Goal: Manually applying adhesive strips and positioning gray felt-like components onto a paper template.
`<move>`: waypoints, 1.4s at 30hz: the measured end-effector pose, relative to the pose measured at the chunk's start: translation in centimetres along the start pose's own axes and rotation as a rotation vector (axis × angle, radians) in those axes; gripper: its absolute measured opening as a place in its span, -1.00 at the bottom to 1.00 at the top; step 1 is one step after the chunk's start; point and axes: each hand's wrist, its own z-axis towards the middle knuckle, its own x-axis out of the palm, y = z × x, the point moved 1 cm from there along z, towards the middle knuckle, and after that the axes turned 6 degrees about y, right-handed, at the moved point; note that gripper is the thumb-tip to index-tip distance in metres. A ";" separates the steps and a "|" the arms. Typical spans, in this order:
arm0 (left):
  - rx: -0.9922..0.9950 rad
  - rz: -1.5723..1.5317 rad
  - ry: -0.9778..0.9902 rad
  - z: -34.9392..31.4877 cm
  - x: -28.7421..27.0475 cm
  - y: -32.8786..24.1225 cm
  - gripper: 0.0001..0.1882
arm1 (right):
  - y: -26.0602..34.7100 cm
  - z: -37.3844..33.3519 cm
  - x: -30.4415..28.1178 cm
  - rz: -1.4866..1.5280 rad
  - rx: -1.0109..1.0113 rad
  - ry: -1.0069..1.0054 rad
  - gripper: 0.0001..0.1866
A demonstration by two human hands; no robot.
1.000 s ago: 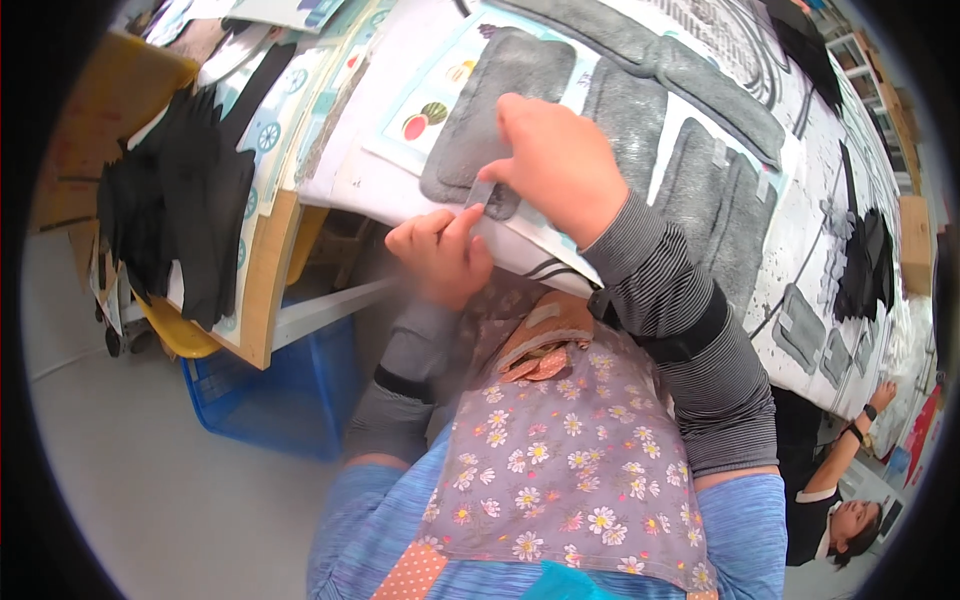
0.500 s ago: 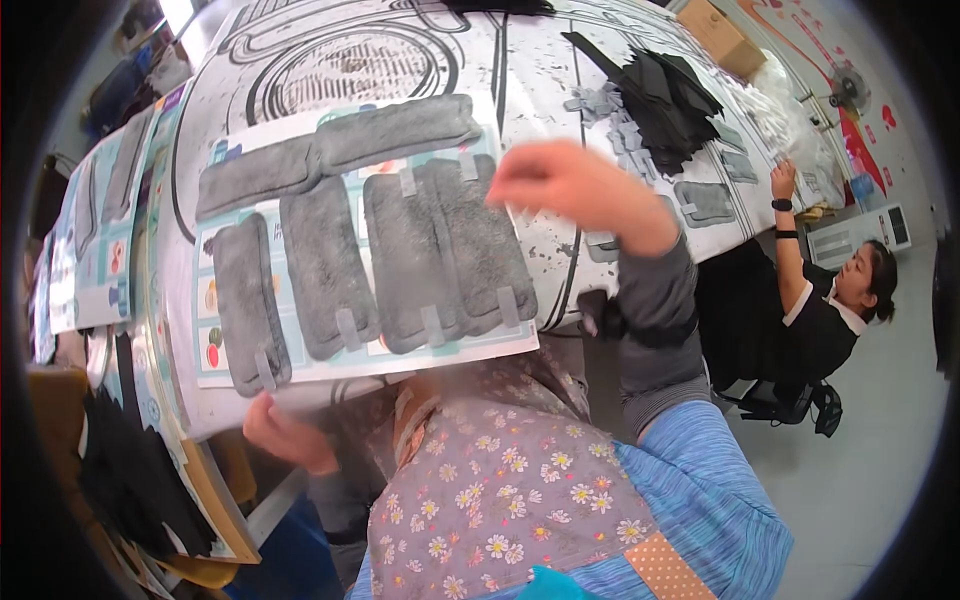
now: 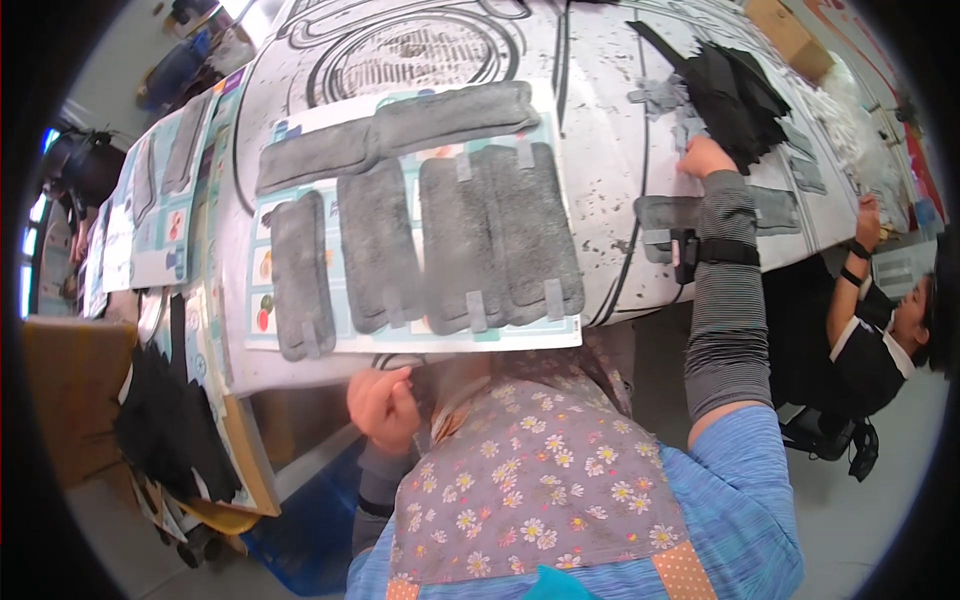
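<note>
Several grey plush fabric pads [image 3: 376,250] lie on a printed white sheet [image 3: 560,335] in front of me, most with small pale grey tabs at their ends. My left hand [image 3: 385,408] is just off the table's near edge, below the pads, its fingers curled closed; whatever may be inside them is hidden. Off to the right, my right hand [image 3: 706,158] reaches down at a scatter of small grey tabs [image 3: 657,97], beside a heap of black fabric strips [image 3: 735,100]. Its fingers are bent together, and their tips are partly hidden.
More grey pads [image 3: 668,212] lie by my right forearm. A co-worker [image 3: 840,320] sits at the table's right side, a hand raised near its edge. A cardboard box [image 3: 788,38] stands at the far right. Black cloth [image 3: 175,430] hangs at the lower left.
My right hand has moved from above the pads out to the grey tabs on the right. My left hand has drawn away from the leftmost pad's lower end. The view has shifted.
</note>
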 end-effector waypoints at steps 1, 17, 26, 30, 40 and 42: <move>-0.002 -0.017 0.038 0.2 0.0 -0.2 -0.91 | -0.4 0.3 0.3 0.017 -0.058 -0.021 -0.59; -1.084 -0.934 0.695 -1.9 4.6 -2.3 -0.61 | 3.5 -3.1 -2.0 0.695 -0.130 -0.222 -0.65; -1.090 -1.268 0.700 0.2 6.1 -3.0 -0.56 | 11.4 -13.6 -3.8 1.854 -0.490 0.210 -0.79; -1.153 -1.239 0.545 0.4 5.4 -2.6 -0.57 | 13.0 -15.9 -1.2 2.234 -0.464 0.564 -0.78; -1.183 -0.787 -0.255 -1.7 -5.4 3.0 -0.68 | 12.7 -18.3 2.7 2.281 -0.401 0.791 -0.78; -1.114 -0.805 -0.313 -2.3 -8.7 5.7 -0.66 | 13.3 -19.1 2.0 2.025 -0.366 0.585 -0.83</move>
